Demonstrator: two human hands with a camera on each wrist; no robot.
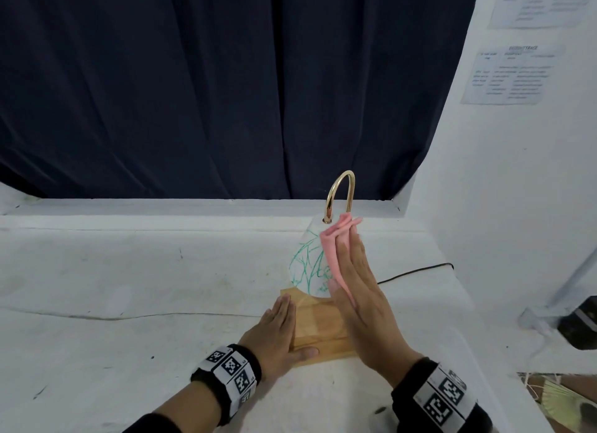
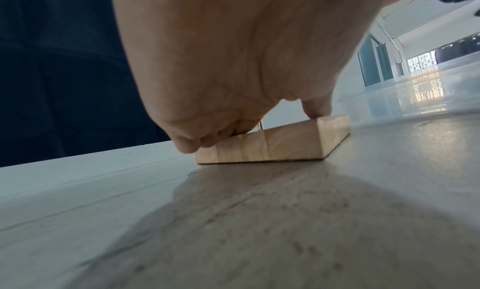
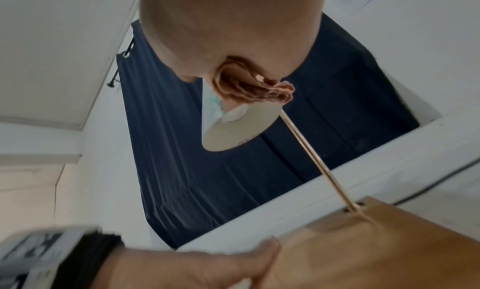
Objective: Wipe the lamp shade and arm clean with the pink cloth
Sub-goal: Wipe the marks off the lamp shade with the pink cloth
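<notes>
A: Lamp position?

B: On the white bench, right of centre. Wooden base flat on the surface; gold arm arches up and over into the top of the white shade, which carries green scribbles.

A: Right hand?

B: Right hand upright, fingers straight and together, pressing the folded pink cloth flat against the shade's right side. Cloth's upper end reaches the arm. Thumb lies against the cloth's lower part.

A: Left hand?

B: Left hand flat, fingers extended, resting on the base's left edge, thumb along the near side. Holds nothing.

A: Surroundings?

B: Dark curtain behind; black cable trailing right; printed sheets on the wall.
</notes>
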